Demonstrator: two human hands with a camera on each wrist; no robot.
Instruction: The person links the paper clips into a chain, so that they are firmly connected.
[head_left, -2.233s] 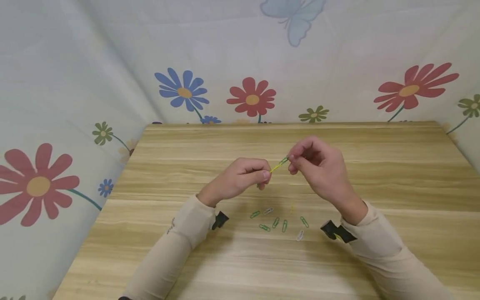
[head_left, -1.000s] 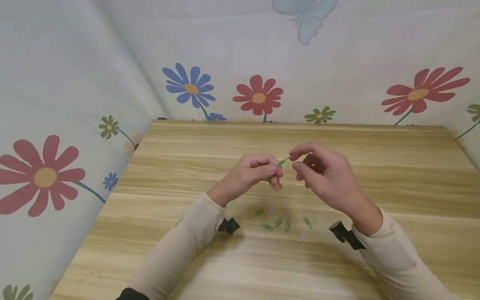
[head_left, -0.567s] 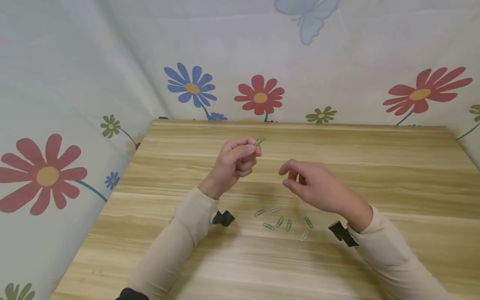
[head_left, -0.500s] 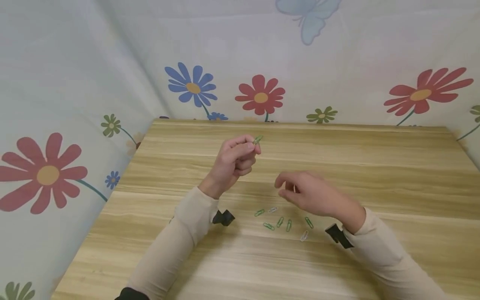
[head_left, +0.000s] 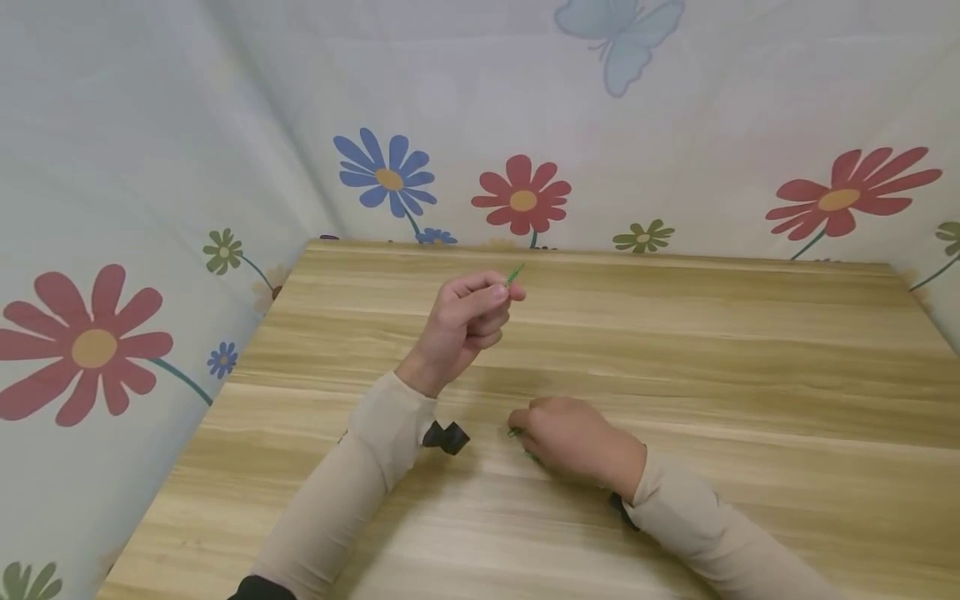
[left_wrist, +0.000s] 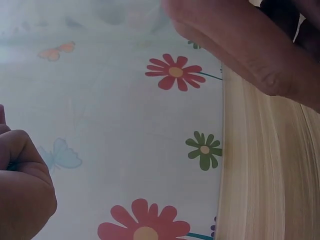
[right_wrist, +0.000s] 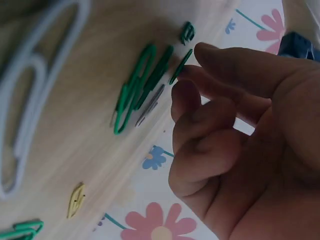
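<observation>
My left hand (head_left: 468,321) is raised above the table and pinches a green paper clip (head_left: 514,274) between thumb and forefinger, its end sticking up. Whether other clips hang from it is hidden in the hand. Low over the table, my right hand (head_left: 577,442) has thumb and forefinger at a green paper clip (right_wrist: 180,66). In the right wrist view the thumb tip stands apart from the forefinger, and its other fingers are bent. More green clips (right_wrist: 136,90), a white clip (right_wrist: 150,106) and a yellow clip (right_wrist: 76,200) lie on the table around it.
A large white paper clip (right_wrist: 42,75) lies close to the right wrist camera. The wooden table (head_left: 712,350) meets a flowered cloth (head_left: 675,133) along its back edge. A black wrist camera (head_left: 447,437) sits on the left sleeve.
My left hand has moved up and left with the green paper clip. My right hand has left that clip and come down left onto the loose clips, covering most of them.
</observation>
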